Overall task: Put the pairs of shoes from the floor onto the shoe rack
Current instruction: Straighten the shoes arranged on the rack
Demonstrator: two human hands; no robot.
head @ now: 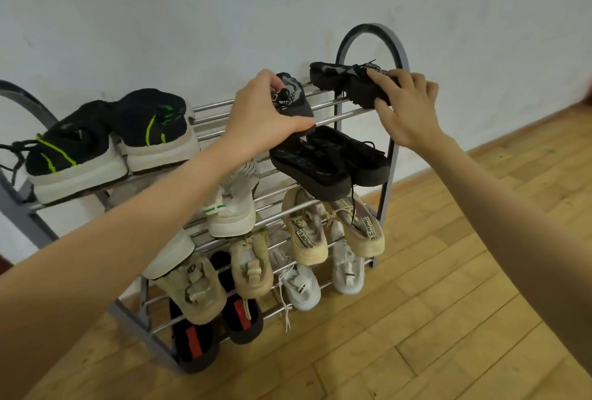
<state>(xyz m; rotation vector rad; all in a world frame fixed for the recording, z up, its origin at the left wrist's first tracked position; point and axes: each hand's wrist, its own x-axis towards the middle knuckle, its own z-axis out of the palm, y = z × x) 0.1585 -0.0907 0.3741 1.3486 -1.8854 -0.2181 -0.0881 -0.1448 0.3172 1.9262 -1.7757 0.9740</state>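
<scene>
Obs.: shoe rack stands against the wall, centre of frame. Lower tiers full; black-and-green pair on the top tier, left of frame.

Left hand, centre of frame, fingers curled and clamped on one black shoe at its heel, sole resting on the top bars. Right hand, right of centre, fingers spread and laid over the heel of the second black shoe, which lies across the bars beside the end arch; thumb hidden, so a true grip cannot be confirmed.

Judgement: placing step nearly done. To finish well, turn the right shoe parallel to its mate, seat both soles across at least two bars, toes to wall, then let go one hand at a time. Risk: a narrow sole slipping between bars.
</scene>
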